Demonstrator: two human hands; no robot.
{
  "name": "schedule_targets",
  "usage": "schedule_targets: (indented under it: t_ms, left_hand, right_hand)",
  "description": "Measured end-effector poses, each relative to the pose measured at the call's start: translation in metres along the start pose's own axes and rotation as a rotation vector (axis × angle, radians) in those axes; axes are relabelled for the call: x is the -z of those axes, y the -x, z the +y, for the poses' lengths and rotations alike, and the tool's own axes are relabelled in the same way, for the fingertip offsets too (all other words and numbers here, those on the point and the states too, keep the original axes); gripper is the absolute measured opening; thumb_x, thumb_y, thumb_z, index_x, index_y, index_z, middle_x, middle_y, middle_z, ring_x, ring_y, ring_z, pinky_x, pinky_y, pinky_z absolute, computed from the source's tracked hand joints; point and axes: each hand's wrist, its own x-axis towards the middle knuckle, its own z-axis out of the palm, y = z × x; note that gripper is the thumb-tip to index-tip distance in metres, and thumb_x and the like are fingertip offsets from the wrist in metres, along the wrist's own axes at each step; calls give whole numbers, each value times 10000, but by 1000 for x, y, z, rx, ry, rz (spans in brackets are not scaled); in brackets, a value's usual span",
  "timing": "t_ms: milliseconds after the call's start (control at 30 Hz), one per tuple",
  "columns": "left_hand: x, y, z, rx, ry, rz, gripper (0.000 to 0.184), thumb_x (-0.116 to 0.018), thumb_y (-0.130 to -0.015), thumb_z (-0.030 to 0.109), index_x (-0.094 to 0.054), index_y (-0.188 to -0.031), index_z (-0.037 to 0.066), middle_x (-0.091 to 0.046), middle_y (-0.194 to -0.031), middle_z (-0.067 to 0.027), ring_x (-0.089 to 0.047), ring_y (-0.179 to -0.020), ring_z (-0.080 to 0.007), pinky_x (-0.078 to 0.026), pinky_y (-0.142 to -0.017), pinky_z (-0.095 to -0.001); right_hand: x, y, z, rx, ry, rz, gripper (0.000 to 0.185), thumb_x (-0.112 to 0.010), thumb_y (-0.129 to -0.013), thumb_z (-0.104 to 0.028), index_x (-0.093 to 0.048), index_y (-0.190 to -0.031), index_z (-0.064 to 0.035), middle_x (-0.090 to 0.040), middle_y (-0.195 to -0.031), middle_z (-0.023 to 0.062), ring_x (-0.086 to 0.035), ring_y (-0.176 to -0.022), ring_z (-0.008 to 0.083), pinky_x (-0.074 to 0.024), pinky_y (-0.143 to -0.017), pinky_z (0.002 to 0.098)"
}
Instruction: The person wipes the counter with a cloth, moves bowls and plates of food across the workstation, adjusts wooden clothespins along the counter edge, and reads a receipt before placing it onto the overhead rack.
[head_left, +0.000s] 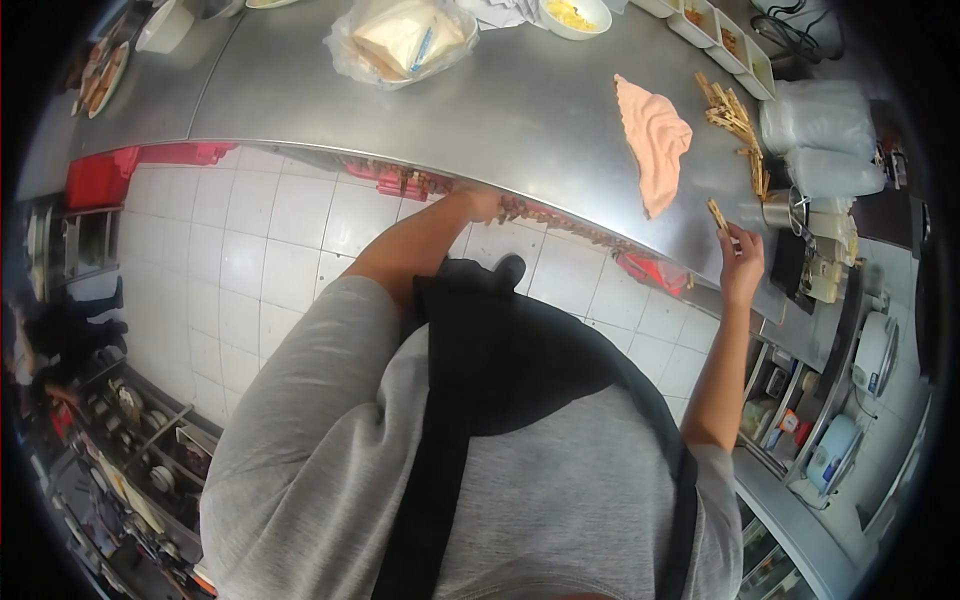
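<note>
My right hand (741,262) is closed on a slim wooden clothespin (716,213), held above the right end of the steel table (450,130). A loose pile of similar wooden clothespins (732,112) lies farther back on that table. My left hand (484,205) is at the table's front edge, beside a row of small brown wooden pieces (560,220) just under the edge. Its fingers are mostly hidden, so I cannot see whether they grip anything. Between the hands and the pile, a crumpled peach cloth (655,145) lies on the steel.
At the back stand a plastic bag of bread-like slices (405,40), a white bowl with yellow shreds (575,18) and white food containers (735,45). Plastic bags (815,115) and a metal pot (782,210) are at the right. Red crates (100,178) sit under the table.
</note>
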Motion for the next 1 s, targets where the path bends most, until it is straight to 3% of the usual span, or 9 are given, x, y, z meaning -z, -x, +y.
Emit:
schedule_targets:
  t_ms: [100, 133, 233, 367, 600, 800, 833, 900, 1000]
  left_hand:
    - [-2, 4, -2, 1, 1, 106, 255, -529, -844, 264, -634, -1038, 135, -655, -1018, -106, -620, -967, -263, -477, -822, -390]
    - [5, 7, 0, 19, 0, 92, 252, -526, -845, 251, -635, -1043, 142, -659, -1003, -103, -624, -957, -263, -480, -813, -394]
    - [14, 14, 1, -16, -62, -38, 278, -533, -823, 197, -623, -1084, 167, -657, -986, -108, -627, -940, -266, -485, -799, -408]
    - [22, 27, 16, 18, 1, -130, 368, -517, -797, 117, -608, -1140, 213, -648, -1024, -102, -630, -937, -255, -490, -804, -399]
    - [13, 27, 14, 35, 139, -169, 447, -517, -750, 20, -608, -1142, 214, -662, -981, -88, -665, -824, -221, -542, -693, -351]
    - [24, 39, 22, 68, 134, -105, 520, -566, -751, 100, -505, -1256, 207, -649, -997, -145, -656, -864, -281, -536, -705, -395]
    - [23, 38, 20, 33, 139, -89, 481, -568, -767, 140, -519, -1241, 204, -648, -1012, -145, -650, -885, -294, -520, -749, -419]
    - [23, 30, 13, -136, 74, -136, 426, -546, -803, 183, -537, -1228, 215, -635, -1052, -162, -627, -956, -296, -490, -828, -426]
    - [34, 40, 33, -22, 2, -32, 339, -503, -875, 314, -572, -1174, 170, -633, -1064, -135, -599, -992, -325, -458, -863, -438]
  right_hand:
    - [-6, 39, -53, -259, -570, -26, 152, -661, -836, -103, -649, -974, -40, -625, -795, 26, -575, -708, 92, -473, -641, 244]
    - [-9, 67, -115, -296, -663, -210, 124, -633, -861, -83, -640, -971, -27, -618, -802, 21, -580, -708, 96, -480, -635, 234]
    - [-72, 111, -156, -363, -1111, -579, 111, -607, -871, -73, -636, -963, -18, -616, -794, 31, -572, -668, 91, -497, -545, 248]
    - [-150, 133, -183, -708, -1169, -921, 163, -645, -840, -115, -621, -900, 35, -593, -697, 55, -543, -566, 117, -484, -512, 257]
    - [-205, 139, -201, -949, -1250, -1031, 178, -660, -819, -119, -617, -894, 37, -592, -720, 68, -550, -554, 148, -510, -530, 290]
    - [-228, 130, -202, -950, -1247, -1071, 227, -660, -832, -179, -602, -916, 24, -607, -780, 109, -614, -696, 216, -538, -612, 325]
    - [-222, 123, -202, -845, -1048, -1250, 404, -674, -816, -265, -572, -1061, 39, -614, -830, 157, -632, -746, 251, -558, -630, 331]
    - [-201, 118, -206, -562, -841, -1303, 470, -674, -808, -310, -553, -1132, 8, -627, -840, 157, -634, -696, 248, -546, -603, 332]
    - [-132, 90, -214, -104, -673, -1437, 483, -649, -826, -324, -540, -1205, -45, -655, -864, 131, -642, -713, 184, -522, -599, 310]
